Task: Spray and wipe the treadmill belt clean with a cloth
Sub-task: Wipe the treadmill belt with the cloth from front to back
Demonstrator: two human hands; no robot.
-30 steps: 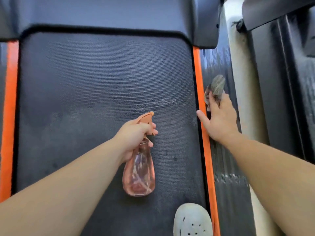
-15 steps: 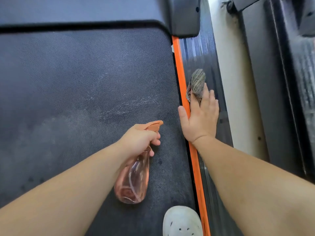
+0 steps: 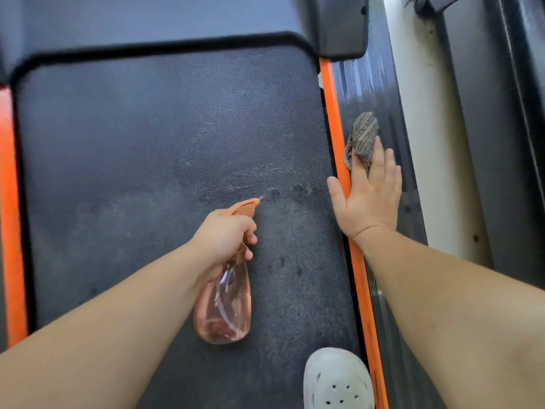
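Note:
The dark textured treadmill belt (image 3: 147,160) fills the middle of the view, with dusty smears and fresh wet spots (image 3: 298,191) near its right edge. My left hand (image 3: 227,234) grips a clear pink spray bottle (image 3: 224,308) with an orange trigger head, its nozzle aimed at those wet spots and a fine mist leaving it. My right hand (image 3: 368,196) lies flat with straight fingers on the right side rail, fingertips pressing on a grey striped cloth (image 3: 362,138), thumb over the orange strip.
Orange strips (image 3: 334,122) run along both belt edges. The black motor cover (image 3: 177,31) closes the far end. A white perforated shoe (image 3: 336,379) stands on the belt at the bottom. Right of the rail is pale floor (image 3: 424,143) and another dark machine (image 3: 501,143).
The trigger has been squeezed: mist and new wet spots show on the belt by the right edge. My right hand stays flat on the cloth at the rail.

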